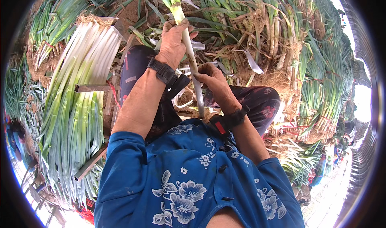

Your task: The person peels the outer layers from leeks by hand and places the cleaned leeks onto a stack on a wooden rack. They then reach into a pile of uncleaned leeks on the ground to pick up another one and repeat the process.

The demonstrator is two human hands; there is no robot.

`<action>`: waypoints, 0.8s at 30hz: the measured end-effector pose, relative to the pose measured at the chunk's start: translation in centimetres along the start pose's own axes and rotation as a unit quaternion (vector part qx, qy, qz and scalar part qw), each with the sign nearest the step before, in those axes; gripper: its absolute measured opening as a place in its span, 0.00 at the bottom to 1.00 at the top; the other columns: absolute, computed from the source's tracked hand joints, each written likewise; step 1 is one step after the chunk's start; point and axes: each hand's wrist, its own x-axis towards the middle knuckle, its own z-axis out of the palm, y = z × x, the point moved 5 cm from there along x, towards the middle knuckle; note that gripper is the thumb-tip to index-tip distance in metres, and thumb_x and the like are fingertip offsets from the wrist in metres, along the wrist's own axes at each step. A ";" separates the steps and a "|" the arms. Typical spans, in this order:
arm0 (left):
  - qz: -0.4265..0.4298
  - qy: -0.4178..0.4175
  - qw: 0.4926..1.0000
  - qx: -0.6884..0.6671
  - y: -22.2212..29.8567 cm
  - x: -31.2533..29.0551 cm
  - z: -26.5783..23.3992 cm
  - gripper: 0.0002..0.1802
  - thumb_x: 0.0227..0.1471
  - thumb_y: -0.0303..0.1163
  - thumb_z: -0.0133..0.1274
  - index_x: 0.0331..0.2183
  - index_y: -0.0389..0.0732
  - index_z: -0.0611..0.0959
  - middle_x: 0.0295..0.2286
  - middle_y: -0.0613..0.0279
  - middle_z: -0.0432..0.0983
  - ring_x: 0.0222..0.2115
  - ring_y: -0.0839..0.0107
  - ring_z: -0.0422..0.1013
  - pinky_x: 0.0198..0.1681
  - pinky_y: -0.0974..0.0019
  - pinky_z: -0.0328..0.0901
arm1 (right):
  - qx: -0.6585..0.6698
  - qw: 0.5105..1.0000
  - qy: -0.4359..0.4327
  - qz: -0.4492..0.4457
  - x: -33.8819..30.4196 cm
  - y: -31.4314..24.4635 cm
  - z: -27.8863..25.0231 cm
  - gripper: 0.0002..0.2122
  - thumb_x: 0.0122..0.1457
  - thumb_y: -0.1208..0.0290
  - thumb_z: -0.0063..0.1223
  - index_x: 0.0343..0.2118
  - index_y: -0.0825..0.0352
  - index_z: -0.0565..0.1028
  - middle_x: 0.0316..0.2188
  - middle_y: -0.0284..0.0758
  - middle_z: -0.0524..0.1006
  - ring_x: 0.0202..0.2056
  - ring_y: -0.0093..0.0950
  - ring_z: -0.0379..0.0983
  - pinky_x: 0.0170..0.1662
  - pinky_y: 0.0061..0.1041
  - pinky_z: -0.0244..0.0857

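A long green onion slants between my hands, its green top toward the far edge and its white shaft running down toward my lap. My left hand is wrapped round the upper shaft, just below where the green starts. Lower down, my right hand is closed at the shaft, with the thumb and fingers against it. Brown, dirty skin shows on the shaft between the two hands. The lower end sits close to my blue shirt, and its roots are hard to make out.
On my left, cleaned green onions lie stacked on a metal rack, roots facing away. Untrimmed, rooty onions are heaped ahead and to the right. Tied bundles stand farther right. Peeled scraps litter the ground around my knees.
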 end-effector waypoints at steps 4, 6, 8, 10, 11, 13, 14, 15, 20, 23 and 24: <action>0.002 0.015 1.000 -0.008 0.0 -0.4 0.1 0.17 0.49 0.22 0.56 0.37 0.40 0.65 0.33 0.57 0.70 0.31 0.65 0.71 0.33 0.55 0.75 | -0.023 0.999 0.012 0.025 0.3 0.1 -0.1 0.13 0.51 0.70 0.54 0.35 0.73 0.71 0.30 0.34 0.73 0.34 0.22 0.67 0.40 0.21 0.60; 0.004 0.023 1.000 -0.002 0.0 -0.5 0.0 0.17 0.49 0.22 0.57 0.37 0.39 0.65 0.32 0.57 0.70 0.31 0.65 0.71 0.33 0.55 0.75 | -0.026 0.999 0.014 0.028 0.5 0.3 -0.1 0.12 0.50 0.70 0.55 0.35 0.73 0.71 0.30 0.34 0.73 0.33 0.22 0.67 0.40 0.21 0.60; 0.004 0.026 1.000 -0.002 -0.1 -0.7 0.2 0.17 0.49 0.22 0.57 0.37 0.39 0.65 0.32 0.57 0.70 0.31 0.65 0.71 0.33 0.56 0.75 | -0.013 0.999 0.002 0.035 0.8 0.9 -0.1 0.12 0.50 0.71 0.55 0.34 0.72 0.72 0.29 0.33 0.73 0.32 0.22 0.67 0.36 0.21 0.60; 0.004 0.029 1.000 -0.001 -0.1 -0.9 0.1 0.17 0.48 0.22 0.57 0.37 0.39 0.65 0.32 0.56 0.70 0.30 0.65 0.71 0.32 0.56 0.74 | 0.027 0.999 -0.006 0.046 1.1 1.8 0.1 0.11 0.50 0.71 0.55 0.34 0.72 0.72 0.28 0.32 0.73 0.30 0.23 0.67 0.34 0.21 0.60; 0.004 0.026 1.000 0.002 -0.1 -0.9 0.1 0.18 0.48 0.22 0.57 0.37 0.39 0.65 0.32 0.56 0.70 0.30 0.66 0.71 0.32 0.56 0.74 | 0.066 0.996 -0.015 0.056 1.2 2.2 0.2 0.11 0.50 0.71 0.55 0.34 0.72 0.72 0.27 0.30 0.73 0.29 0.23 0.68 0.32 0.21 0.61; 0.004 0.022 1.000 0.006 -0.1 -0.8 0.1 0.18 0.48 0.22 0.57 0.37 0.39 0.65 0.32 0.56 0.70 0.30 0.66 0.71 0.32 0.56 0.74 | 0.044 0.998 -0.005 0.033 1.0 2.1 0.2 0.10 0.50 0.72 0.54 0.33 0.71 0.72 0.26 0.32 0.74 0.28 0.25 0.68 0.31 0.23 0.61; 0.007 0.022 1.000 0.008 -0.1 -0.8 0.0 0.18 0.48 0.22 0.57 0.37 0.39 0.65 0.32 0.56 0.70 0.30 0.65 0.71 0.32 0.57 0.74 | 0.022 1.000 0.005 0.008 0.9 1.8 0.3 0.09 0.49 0.73 0.54 0.32 0.70 0.72 0.25 0.33 0.74 0.26 0.26 0.69 0.29 0.24 0.62; 0.009 0.022 1.000 0.010 -0.1 -0.7 -0.1 0.19 0.47 0.22 0.58 0.37 0.39 0.65 0.32 0.56 0.70 0.30 0.65 0.71 0.32 0.57 0.74 | 0.022 1.000 0.005 0.008 0.9 1.9 0.5 0.09 0.49 0.73 0.54 0.32 0.70 0.72 0.25 0.33 0.74 0.26 0.26 0.69 0.29 0.24 0.62; -0.001 0.039 0.999 0.015 0.1 -0.9 -0.4 0.17 0.48 0.22 0.57 0.38 0.39 0.66 0.33 0.57 0.70 0.32 0.64 0.72 0.34 0.53 0.74 | -0.324 0.924 0.086 -0.184 -0.8 -1.8 0.9 0.07 0.45 0.76 0.53 0.29 0.69 0.71 0.27 0.42 0.75 0.27 0.33 0.73 0.31 0.28 0.65; -0.012 0.044 0.999 0.020 0.3 -1.1 0.0 0.14 0.50 0.23 0.55 0.38 0.38 0.69 0.33 0.56 0.69 0.32 0.62 0.72 0.36 0.50 0.74 | -0.385 0.881 0.081 -0.262 -1.6 -2.8 1.1 0.06 0.46 0.77 0.53 0.29 0.69 0.70 0.27 0.40 0.75 0.28 0.31 0.74 0.32 0.26 0.66; -0.022 0.041 0.999 0.018 0.3 -1.2 0.2 0.13 0.50 0.24 0.55 0.37 0.37 0.69 0.33 0.55 0.69 0.33 0.61 0.72 0.36 0.50 0.74 | -0.381 0.874 0.076 -0.292 -1.9 -3.0 1.1 0.06 0.47 0.78 0.53 0.29 0.69 0.70 0.26 0.39 0.75 0.27 0.28 0.74 0.32 0.25 0.66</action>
